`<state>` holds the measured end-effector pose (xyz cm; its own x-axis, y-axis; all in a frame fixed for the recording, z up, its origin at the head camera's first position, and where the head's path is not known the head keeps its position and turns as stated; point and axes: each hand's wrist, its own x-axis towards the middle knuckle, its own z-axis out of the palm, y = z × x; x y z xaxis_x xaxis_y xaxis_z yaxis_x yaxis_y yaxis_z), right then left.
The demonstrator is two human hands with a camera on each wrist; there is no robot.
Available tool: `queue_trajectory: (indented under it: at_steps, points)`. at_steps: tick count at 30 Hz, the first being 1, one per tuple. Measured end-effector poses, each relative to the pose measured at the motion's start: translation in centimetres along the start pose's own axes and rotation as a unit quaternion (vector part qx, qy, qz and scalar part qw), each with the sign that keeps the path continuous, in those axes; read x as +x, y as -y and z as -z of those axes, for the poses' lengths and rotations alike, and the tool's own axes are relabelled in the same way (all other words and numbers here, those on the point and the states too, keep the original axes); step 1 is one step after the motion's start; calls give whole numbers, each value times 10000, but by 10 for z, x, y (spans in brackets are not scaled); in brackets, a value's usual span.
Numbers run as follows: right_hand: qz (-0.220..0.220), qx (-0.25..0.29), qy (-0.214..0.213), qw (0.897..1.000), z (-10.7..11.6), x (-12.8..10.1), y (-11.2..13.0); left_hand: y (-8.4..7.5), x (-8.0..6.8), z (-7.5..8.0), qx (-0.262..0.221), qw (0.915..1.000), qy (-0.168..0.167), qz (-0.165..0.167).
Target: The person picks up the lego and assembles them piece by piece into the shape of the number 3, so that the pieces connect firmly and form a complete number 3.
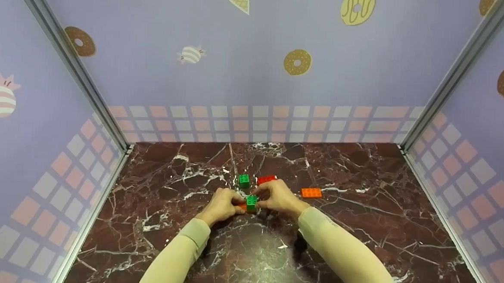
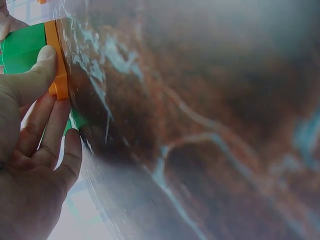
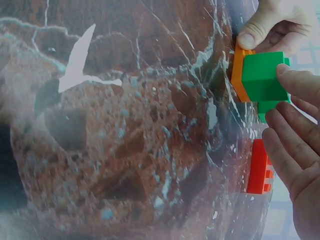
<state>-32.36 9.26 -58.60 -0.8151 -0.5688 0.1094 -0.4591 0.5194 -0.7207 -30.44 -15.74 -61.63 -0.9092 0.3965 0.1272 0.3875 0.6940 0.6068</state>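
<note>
A green toy building block (image 1: 251,203) sits on the right end of a flat orange brick (image 3: 238,75), which lies on the tabletop. My left hand (image 1: 222,205) pinches the orange brick's left end, its thumb on the near side in the left wrist view. From the right, my right hand (image 1: 280,197) holds the green block between thumb and fingers. Just beyond the hands stands a second green block (image 1: 243,181). A red brick (image 1: 267,179) lies behind the right hand, partly covered by it in the head view.
Another flat orange brick (image 1: 311,193) lies to the right of the right hand. The dark red marbled table (image 1: 169,232) is bordered by a patterned lilac back wall (image 1: 246,81) and two side walls with metal edge strips.
</note>
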Motion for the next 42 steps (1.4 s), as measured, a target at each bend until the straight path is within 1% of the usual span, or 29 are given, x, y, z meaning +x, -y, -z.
queue_trajectory:
  at_steps: [3,9,14,18,23,28,31,32,33,35,38,39,42]
  points:
    - [-49,7,-20,10000,4,-2,0,0,-1,0,-54,10000,25,65]
    - [-45,-123,-107,9999,12,-3,-3,0,-1,0,-18,10000,-27,11]
    - [74,-458,-350,9983,19,-2,-8,0,-2,0,6,10000,-10,11]
    - [6,-628,-569,9964,26,-1,-13,0,-3,1,6,10000,25,17]
    - [-74,-932,-830,9922,33,-2,-24,1,-3,1,128,9999,32,-59]
    - [-158,-970,-1044,9897,39,-3,-34,1,-2,1,140,9999,61,-33]
    - [-114,-978,-1171,9882,42,-2,-39,1,-2,0,130,9999,67,-33]
    - [42,-969,-1218,9878,40,3,-55,1,-2,0,118,9999,64,-33]
    - [92,-1007,-1254,9869,40,4,-57,1,-2,0,102,9999,63,-28]
    - [177,-1049,-1276,9861,41,5,-60,0,-2,0,68,10000,60,-8]
    - [110,-1093,-1191,9868,41,9,-63,-1,-2,0,46,9999,76,50]
    - [-69,-1157,-1133,9868,45,6,-50,-1,-1,0,62,9999,84,50]
    - [-311,-1240,-997,9868,44,11,-48,-1,-1,1,76,9999,116,95]
